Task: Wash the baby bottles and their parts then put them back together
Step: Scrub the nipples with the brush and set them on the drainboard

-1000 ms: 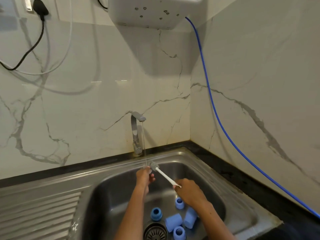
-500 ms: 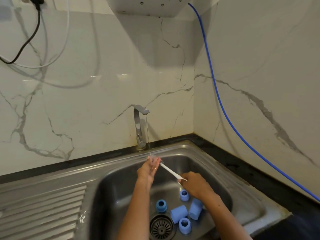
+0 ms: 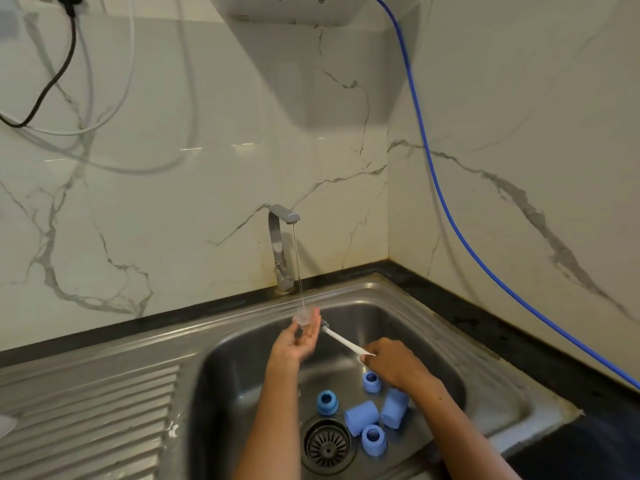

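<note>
My left hand (image 3: 300,336) holds a small clear teat (image 3: 304,315) at its fingertips under a thin stream of water from the tap (image 3: 281,251). My right hand (image 3: 393,364) grips the white handle of a small brush (image 3: 343,339), whose bristle head lies against the left hand's fingers just below the teat. On the floor of the steel sink (image 3: 415,317) lie several blue bottle parts: three collar rings (image 3: 327,402) and two caps (image 3: 361,416), near the drain (image 3: 329,446).
A ribbed steel draining board (image 3: 90,420) lies left of the basin. A black counter strip (image 3: 491,327) runs along marble walls. A blue hose (image 3: 450,216) hangs down the right wall; a white appliance (image 3: 298,8) and cables hang above.
The left hand has turned palm up and the clear teat now shows at its fingertips under the stream. The brush head has dropped from the stream to beside the left fingers. My view tilted down.
</note>
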